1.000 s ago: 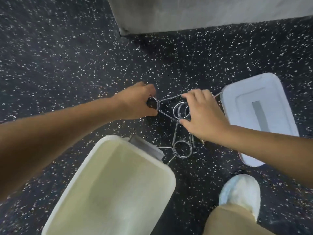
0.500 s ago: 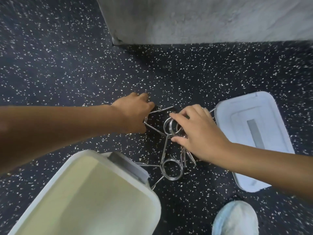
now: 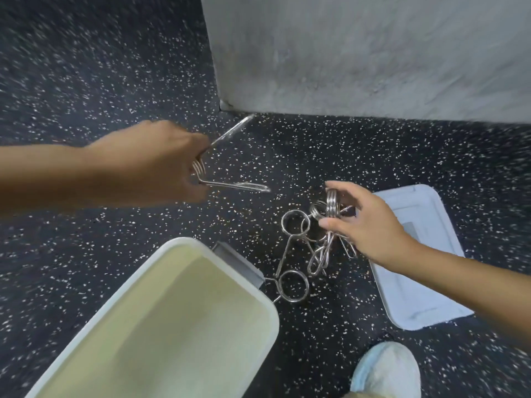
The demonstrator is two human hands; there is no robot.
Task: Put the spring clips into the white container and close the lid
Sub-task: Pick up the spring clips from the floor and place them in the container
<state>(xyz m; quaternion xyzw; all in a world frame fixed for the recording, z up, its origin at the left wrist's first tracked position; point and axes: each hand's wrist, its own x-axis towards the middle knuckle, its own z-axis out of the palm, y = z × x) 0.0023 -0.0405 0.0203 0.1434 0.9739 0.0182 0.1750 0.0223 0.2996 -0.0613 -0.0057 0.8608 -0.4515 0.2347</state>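
In the head view, a dark speckled floor [image 3: 86, 81] carries everything, and a grey concrete block [image 3: 373, 53] rises at the far side. The open white container [image 3: 161, 320] sits at the near left, its inside bare, with a grey latch [image 3: 238, 262] on its far end. The lid [image 3: 416, 282] lies flat on the floor to the right, partly covered by the right forearm. A light blue shoe cover [image 3: 385, 369] shows at the bottom edge, cut off by the frame.

Loose spring clips [image 3: 293, 254] lie tangled on the floor between the container and the lid; one ring rests just beside the latch. How many clips make up the tangle is hard to tell, since their wires overlap.

The left hand [image 3: 149, 165] is raised above the floor, fingers closed around one spring clip [image 3: 230, 182] whose two arms stick out to the right; motion blurs it, and its coil is mostly hidden in the fist. The right hand [image 3: 365, 225] reaches in from the right, thumb and fingers pinched on the upright coil of another clip [image 3: 332, 203] at the edge of the tangle.
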